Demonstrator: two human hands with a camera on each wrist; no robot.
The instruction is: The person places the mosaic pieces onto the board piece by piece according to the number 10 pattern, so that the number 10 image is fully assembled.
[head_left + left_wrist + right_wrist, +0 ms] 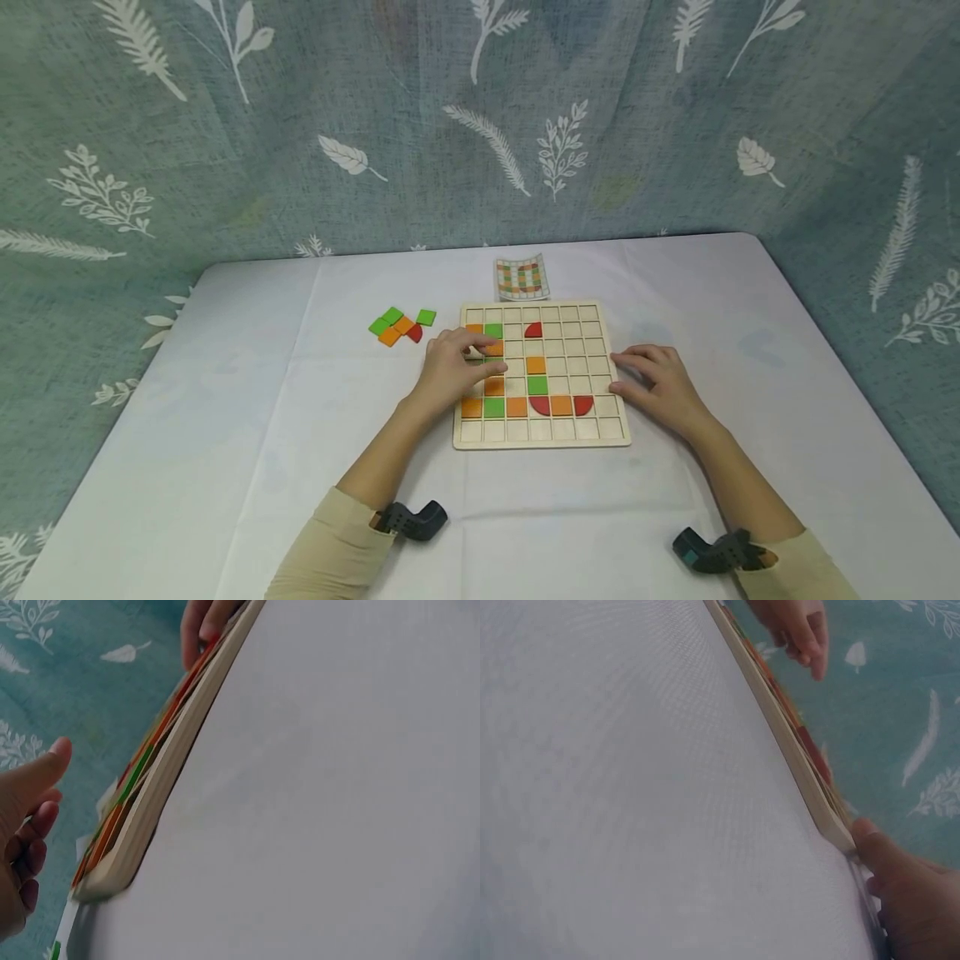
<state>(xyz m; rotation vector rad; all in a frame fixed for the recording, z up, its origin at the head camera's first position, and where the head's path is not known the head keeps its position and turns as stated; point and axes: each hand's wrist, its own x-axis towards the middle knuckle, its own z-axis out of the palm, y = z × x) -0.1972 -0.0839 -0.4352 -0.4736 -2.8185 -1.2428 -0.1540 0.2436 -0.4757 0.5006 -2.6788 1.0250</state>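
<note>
A wooden grid board [592, 430] lies on the table with orange and green squares and red quarter-round tiles in its cells. Above its left columns hovers my left hand [453, 363], thumb and index finger apart around an orange tile [495, 348]. No tile shows between the thumb and fingers of the left hand [26, 817] in the left wrist view. My right hand [658, 388] touches the board's right edge with thumb and fingertips. In the right wrist view, its thumb [874, 844] rests against the board's corner. The left hand hides some left cells.
Loose green tiles [426, 317], orange tiles [389, 336] and a red quarter-round [415, 333] lie left of the board. A small printed pattern card [521, 278] sits behind it. The white-covered table [225, 467] meets a leaf-patterned curtain [420, 167] at the back.
</note>
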